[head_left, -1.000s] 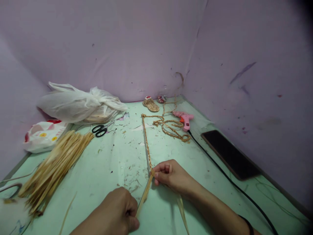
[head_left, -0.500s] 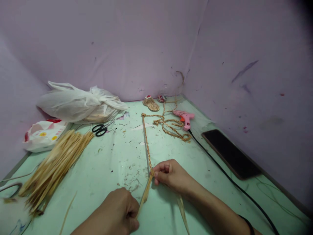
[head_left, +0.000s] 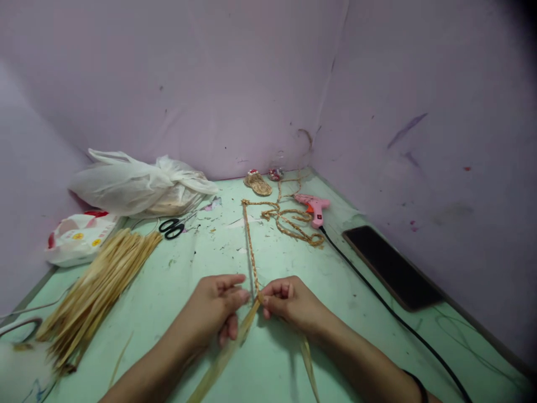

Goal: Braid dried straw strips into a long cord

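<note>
A thin braided straw cord runs from the far middle of the table down to my hands. At its near end my right hand pinches the braid, thumb against fingers. Loose flat straw strands hang from that point toward me on the left, and another strand trails below my right wrist. My left hand is just left of the braid's end, its fingers apart and nothing gripped in them. The farther braid lies in loops on the table.
A pink glue gun with a black cable lies right of the loops, near a dark phone. On the left are a straw bundle, black-handled scissors, a white plastic bag and a printed packet. A small woven slipper sits by the back wall.
My left hand has risen from the lower strand to beside the braid's end, and its closed fingers have opened. My right hand keeps its pinch in place. The view has shifted slightly.
</note>
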A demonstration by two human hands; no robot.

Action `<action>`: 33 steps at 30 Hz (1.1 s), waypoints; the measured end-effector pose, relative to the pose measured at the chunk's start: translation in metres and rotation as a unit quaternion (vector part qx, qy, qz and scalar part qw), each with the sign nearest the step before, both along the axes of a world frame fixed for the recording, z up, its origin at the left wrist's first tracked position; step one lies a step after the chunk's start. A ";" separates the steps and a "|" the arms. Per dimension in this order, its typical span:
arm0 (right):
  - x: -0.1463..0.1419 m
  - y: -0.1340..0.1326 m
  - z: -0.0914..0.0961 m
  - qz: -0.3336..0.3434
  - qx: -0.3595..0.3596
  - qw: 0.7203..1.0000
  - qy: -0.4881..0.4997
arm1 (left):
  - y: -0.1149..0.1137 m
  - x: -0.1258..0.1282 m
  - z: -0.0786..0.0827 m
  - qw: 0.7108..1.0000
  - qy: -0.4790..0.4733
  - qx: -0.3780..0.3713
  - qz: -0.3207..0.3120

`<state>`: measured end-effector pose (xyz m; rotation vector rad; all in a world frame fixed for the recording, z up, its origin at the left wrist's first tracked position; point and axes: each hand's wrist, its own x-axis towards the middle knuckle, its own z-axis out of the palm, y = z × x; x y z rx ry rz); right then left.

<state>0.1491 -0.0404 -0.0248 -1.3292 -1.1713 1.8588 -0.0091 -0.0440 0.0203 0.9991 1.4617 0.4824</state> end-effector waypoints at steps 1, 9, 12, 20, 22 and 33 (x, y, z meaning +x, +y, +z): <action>0.000 0.000 -0.001 0.002 0.006 1.000 0.013 | 0.002 0.007 -0.004 0.999 -0.042 -0.020 -0.026; 0.000 -0.004 -0.014 0.039 0.117 0.985 -0.118 | -0.005 0.023 -0.036 0.999 0.007 -0.024 -0.031; 0.001 -0.010 -0.009 0.030 0.202 0.949 -0.242 | -0.006 0.022 -0.037 0.992 0.104 0.047 -0.045; 0.002 -0.029 0.007 0.065 0.390 0.830 -0.394 | -0.003 0.021 -0.035 0.983 0.119 0.116 -0.072; -0.001 -0.033 0.003 0.082 0.476 0.772 -0.412 | -0.005 0.023 -0.037 0.995 0.069 0.068 -0.034; -0.018 -0.049 -0.016 0.014 0.657 0.584 -0.476 | -0.004 0.019 -0.038 0.998 -0.063 0.016 -0.024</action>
